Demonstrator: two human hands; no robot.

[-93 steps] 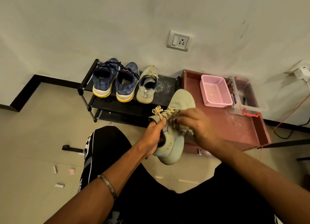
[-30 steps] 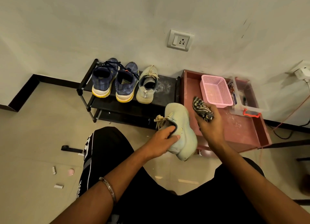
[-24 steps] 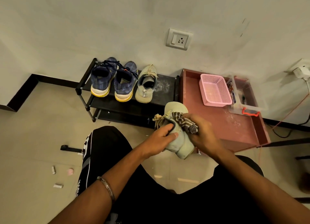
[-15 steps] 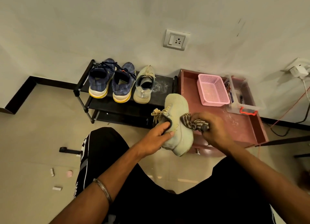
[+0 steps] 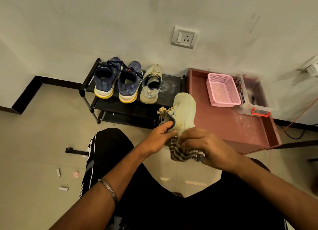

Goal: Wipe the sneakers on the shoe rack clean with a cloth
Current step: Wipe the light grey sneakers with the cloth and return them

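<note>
A: Where is the sneaker being cleaned?

B: The pale green sneaker [image 5: 184, 109] is held up off the rack, in front of the person's knees, toe pointing away toward the wall. The left hand [image 5: 159, 137] grips it at the collar, thumb hooked into the opening, with the laces [image 5: 163, 111] hanging loose just above.

A: And the other hand?

B: The right hand [image 5: 204, 146] is curled round a striped cloth [image 5: 182, 154], bunched up and pressed against the heel end of the sneaker, just beside the left hand.

A: What is on the shoe rack?

B: The black shoe rack [image 5: 169, 87] stands against the wall. Its top shelf carries a pair of blue sneakers [image 5: 118, 82] with yellow soles and, just beside them, the matching pale green sneaker [image 5: 151, 86]. The space to its right shows whitish dust marks.

A: Anything beside the rack?

B: A reddish-brown tray-topped stand [image 5: 228, 124] touches the rack's right end. It holds a pink basket [image 5: 222, 90] and a clear box [image 5: 253, 99] with a red latch. Small bits of litter lie on the floor [image 5: 39, 143] to the left.
</note>
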